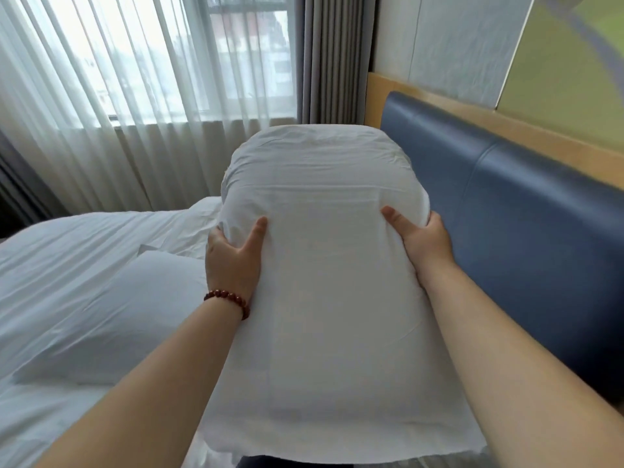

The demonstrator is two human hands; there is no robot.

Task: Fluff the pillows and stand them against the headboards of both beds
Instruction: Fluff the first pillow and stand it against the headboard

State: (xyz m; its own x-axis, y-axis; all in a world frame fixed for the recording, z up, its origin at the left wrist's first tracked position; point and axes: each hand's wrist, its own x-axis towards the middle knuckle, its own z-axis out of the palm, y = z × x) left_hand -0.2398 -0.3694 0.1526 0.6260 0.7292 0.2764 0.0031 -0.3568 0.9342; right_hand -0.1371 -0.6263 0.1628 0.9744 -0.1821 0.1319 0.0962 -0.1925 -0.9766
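Observation:
I hold a large white pillow point(324, 265) lengthwise in front of me, raised above the bed. My left hand point(234, 258), with a red bead bracelet at the wrist, grips its left side, thumb on top. My right hand point(422, 241) grips the right side the same way. The fingers of both hands are hidden under the pillow. A second white pillow point(111, 319) lies flat on the bed point(60, 244) to the left. The blue padded headboard point(526, 231) runs along the right, close beside the held pillow.
A wooden panel point(472, 113) frames the headboard, with a pale wall above it. Sheer white curtains point(118, 96) and a grey drape point(332, 59) cover the window beyond the bed's far side.

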